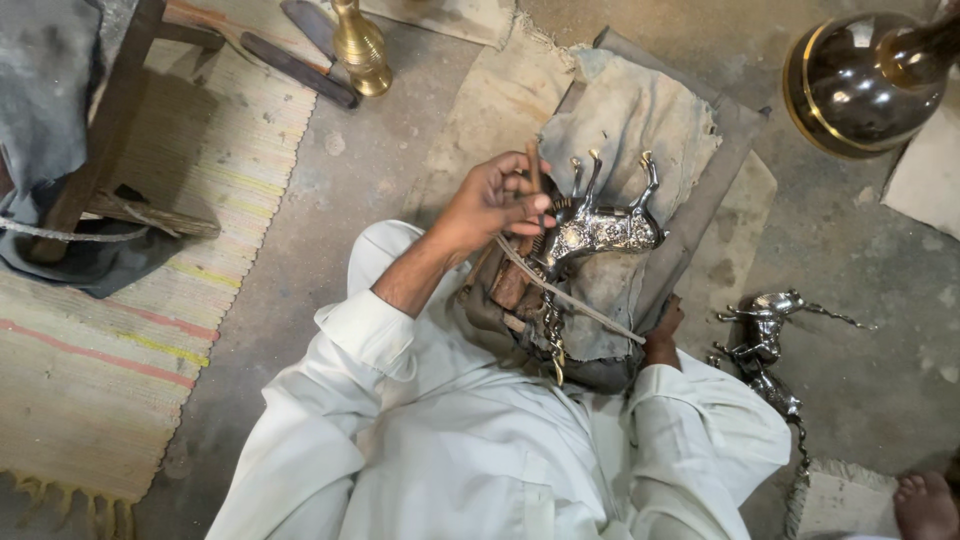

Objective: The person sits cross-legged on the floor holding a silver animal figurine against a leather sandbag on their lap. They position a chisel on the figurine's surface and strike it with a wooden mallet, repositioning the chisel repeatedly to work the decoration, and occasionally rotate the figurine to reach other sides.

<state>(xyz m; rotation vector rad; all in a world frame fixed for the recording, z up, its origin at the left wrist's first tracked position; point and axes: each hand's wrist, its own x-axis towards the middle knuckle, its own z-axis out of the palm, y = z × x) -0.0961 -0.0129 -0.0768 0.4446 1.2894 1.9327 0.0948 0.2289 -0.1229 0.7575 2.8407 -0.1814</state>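
A striped woven mat (110, 350) covers the concrete floor (330, 180) at the left edge; a brass vase (361, 48) stands near the top edge. The left hand (492, 203) pinches a thin tool (535, 175) against a silver animal figure (598, 228) lying legs-up on a grey cloth pad (640, 120) at centre; the right hand (662, 335) grips the pad's lower edge, fingers hidden; another silver figure (765, 335) lies to the right.

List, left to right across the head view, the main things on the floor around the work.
Striped rug → brass vase → left hand → silver horse figure being worked → second silver horse figure → big dark round vase.
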